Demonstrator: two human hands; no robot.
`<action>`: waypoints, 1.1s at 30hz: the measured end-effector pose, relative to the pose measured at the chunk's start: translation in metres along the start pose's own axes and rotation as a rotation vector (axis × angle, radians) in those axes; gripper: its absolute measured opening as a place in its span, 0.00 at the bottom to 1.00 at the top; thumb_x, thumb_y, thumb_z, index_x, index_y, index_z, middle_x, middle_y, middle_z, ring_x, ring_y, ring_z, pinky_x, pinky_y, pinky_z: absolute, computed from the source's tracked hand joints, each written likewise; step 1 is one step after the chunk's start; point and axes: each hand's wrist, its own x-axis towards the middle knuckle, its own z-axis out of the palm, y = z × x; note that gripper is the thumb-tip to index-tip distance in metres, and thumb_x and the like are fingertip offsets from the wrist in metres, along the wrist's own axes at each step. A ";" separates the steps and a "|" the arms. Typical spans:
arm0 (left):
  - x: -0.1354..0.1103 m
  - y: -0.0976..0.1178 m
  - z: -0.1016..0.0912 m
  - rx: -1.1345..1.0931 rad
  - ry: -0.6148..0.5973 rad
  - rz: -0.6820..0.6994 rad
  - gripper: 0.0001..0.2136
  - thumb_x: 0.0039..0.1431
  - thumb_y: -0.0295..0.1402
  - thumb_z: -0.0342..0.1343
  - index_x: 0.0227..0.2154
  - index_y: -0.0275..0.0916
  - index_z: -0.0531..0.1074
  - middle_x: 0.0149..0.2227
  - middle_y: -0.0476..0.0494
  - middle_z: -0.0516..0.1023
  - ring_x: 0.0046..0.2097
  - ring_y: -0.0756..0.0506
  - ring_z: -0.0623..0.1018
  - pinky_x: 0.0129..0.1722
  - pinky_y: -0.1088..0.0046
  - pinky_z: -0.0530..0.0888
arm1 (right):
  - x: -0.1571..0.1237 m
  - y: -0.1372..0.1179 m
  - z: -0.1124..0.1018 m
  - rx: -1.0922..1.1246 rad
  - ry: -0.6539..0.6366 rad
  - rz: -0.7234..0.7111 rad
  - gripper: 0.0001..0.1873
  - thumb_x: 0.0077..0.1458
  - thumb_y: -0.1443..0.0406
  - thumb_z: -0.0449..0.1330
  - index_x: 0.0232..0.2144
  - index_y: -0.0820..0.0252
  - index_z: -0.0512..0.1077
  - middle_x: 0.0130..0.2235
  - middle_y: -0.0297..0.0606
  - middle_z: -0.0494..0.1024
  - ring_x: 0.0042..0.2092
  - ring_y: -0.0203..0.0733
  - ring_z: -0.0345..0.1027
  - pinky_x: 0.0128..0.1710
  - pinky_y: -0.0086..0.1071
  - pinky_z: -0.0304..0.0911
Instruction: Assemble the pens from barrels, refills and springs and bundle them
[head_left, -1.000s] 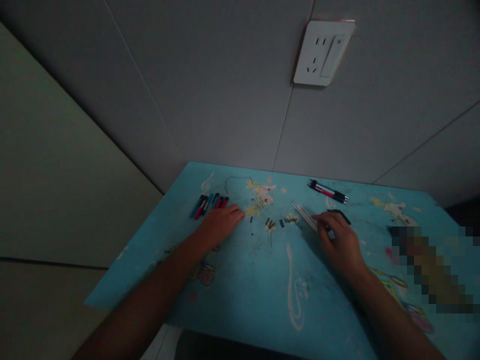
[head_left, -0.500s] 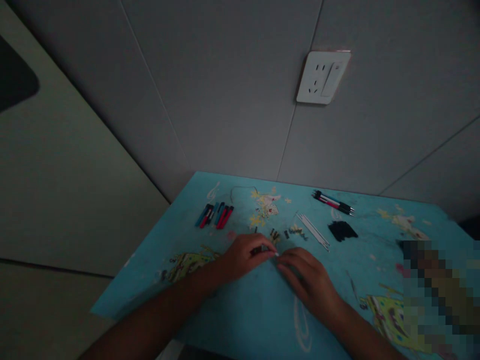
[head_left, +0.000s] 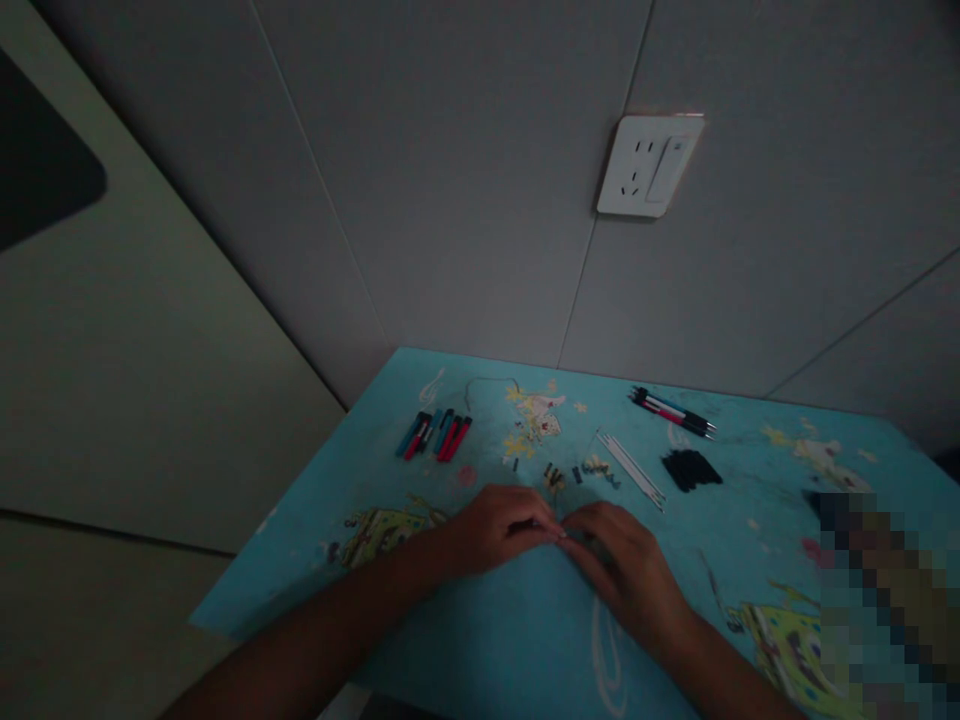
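Note:
My left hand (head_left: 504, 525) and my right hand (head_left: 626, 560) meet fingertip to fingertip low over the front middle of the blue table. Each is closed in a pinch. Whatever lies between the fingertips is tiny and mostly hidden. Just beyond them are several small dark pieces (head_left: 553, 478) and a cluster of small pale and dark parts (head_left: 600, 470). Thin white pen refills (head_left: 631, 472) lie side by side past my right hand. Farther left is a row of blue, red and dark pen barrels (head_left: 435, 436).
Several pens with metal tips (head_left: 673, 412) lie at the back right, behind a pile of black pieces (head_left: 691, 470). The cartoon-printed table (head_left: 525, 650) meets a grey wall (head_left: 465, 200) with a white socket (head_left: 650, 165). A blurred patch covers the right edge.
The view has shifted slightly, so everything sits a little lower and to the right. My fingertips are closer together, and the small whitish bit seen between them is now mostly covered.

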 end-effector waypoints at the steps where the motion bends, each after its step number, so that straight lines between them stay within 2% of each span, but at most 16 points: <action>1: 0.000 0.002 -0.001 0.009 -0.012 -0.002 0.08 0.65 0.34 0.55 0.39 0.39 0.77 0.37 0.41 0.81 0.40 0.46 0.79 0.43 0.69 0.74 | 0.000 0.000 -0.001 0.001 -0.004 -0.012 0.05 0.63 0.64 0.58 0.42 0.56 0.72 0.38 0.38 0.76 0.39 0.43 0.72 0.42 0.40 0.69; 3: 0.001 0.004 -0.003 0.043 -0.033 -0.004 0.08 0.65 0.34 0.55 0.42 0.40 0.77 0.37 0.41 0.81 0.40 0.46 0.79 0.43 0.69 0.73 | 0.001 0.000 -0.001 0.001 -0.010 -0.037 0.05 0.63 0.65 0.57 0.41 0.56 0.73 0.37 0.39 0.77 0.39 0.43 0.72 0.41 0.40 0.69; 5: 0.002 0.005 -0.008 0.115 0.006 -0.039 0.10 0.65 0.35 0.54 0.46 0.40 0.76 0.36 0.43 0.80 0.37 0.47 0.78 0.41 0.70 0.73 | 0.000 0.002 -0.002 -0.001 -0.011 -0.049 0.05 0.63 0.66 0.57 0.41 0.56 0.73 0.37 0.39 0.77 0.39 0.43 0.72 0.41 0.40 0.69; 8: 0.003 -0.003 -0.024 0.306 0.209 -0.175 0.11 0.67 0.35 0.52 0.47 0.41 0.74 0.35 0.45 0.79 0.35 0.48 0.76 0.39 0.71 0.72 | -0.002 0.006 -0.003 -0.005 -0.011 -0.051 0.06 0.63 0.66 0.58 0.42 0.56 0.73 0.38 0.39 0.77 0.39 0.44 0.72 0.41 0.40 0.69; 11: 0.002 -0.021 -0.047 0.643 0.350 -0.330 0.09 0.66 0.33 0.51 0.42 0.40 0.75 0.39 0.43 0.77 0.43 0.44 0.75 0.47 0.65 0.71 | -0.004 0.011 -0.005 -0.009 -0.003 -0.042 0.05 0.62 0.66 0.58 0.41 0.56 0.73 0.37 0.40 0.77 0.39 0.44 0.72 0.41 0.40 0.69; 13: 0.001 -0.034 -0.061 0.872 0.369 -0.442 0.09 0.65 0.34 0.52 0.43 0.39 0.75 0.41 0.40 0.76 0.46 0.41 0.73 0.50 0.62 0.69 | -0.004 0.013 -0.007 -0.007 0.011 -0.039 0.05 0.62 0.67 0.58 0.41 0.56 0.73 0.37 0.40 0.77 0.39 0.44 0.72 0.40 0.40 0.69; 16: -0.004 -0.048 -0.070 1.037 0.321 -0.550 0.10 0.65 0.35 0.52 0.44 0.38 0.74 0.42 0.39 0.74 0.47 0.40 0.72 0.50 0.62 0.69 | -0.004 0.013 -0.009 -0.007 0.017 -0.044 0.06 0.62 0.67 0.58 0.42 0.56 0.73 0.37 0.40 0.77 0.39 0.44 0.72 0.41 0.40 0.70; 22: -0.008 -0.055 -0.070 1.075 0.292 -0.602 0.11 0.66 0.35 0.48 0.41 0.37 0.75 0.39 0.38 0.73 0.43 0.39 0.73 0.46 0.61 0.69 | -0.002 0.010 -0.009 -0.009 0.008 -0.060 0.06 0.62 0.67 0.58 0.41 0.56 0.73 0.38 0.40 0.77 0.39 0.45 0.72 0.41 0.40 0.70; 28: -0.008 -0.053 -0.068 1.062 0.263 -0.614 0.12 0.67 0.34 0.47 0.41 0.38 0.75 0.40 0.39 0.75 0.42 0.42 0.74 0.44 0.65 0.70 | -0.002 0.013 -0.009 -0.022 0.011 -0.057 0.06 0.63 0.66 0.57 0.41 0.56 0.73 0.37 0.40 0.77 0.39 0.45 0.73 0.41 0.41 0.70; 33: -0.010 -0.053 -0.064 1.048 0.254 -0.614 0.11 0.67 0.35 0.48 0.38 0.38 0.75 0.39 0.39 0.76 0.41 0.42 0.76 0.43 0.65 0.71 | -0.001 0.012 -0.010 -0.044 0.011 -0.058 0.07 0.63 0.65 0.57 0.41 0.57 0.74 0.37 0.40 0.78 0.38 0.44 0.74 0.40 0.40 0.71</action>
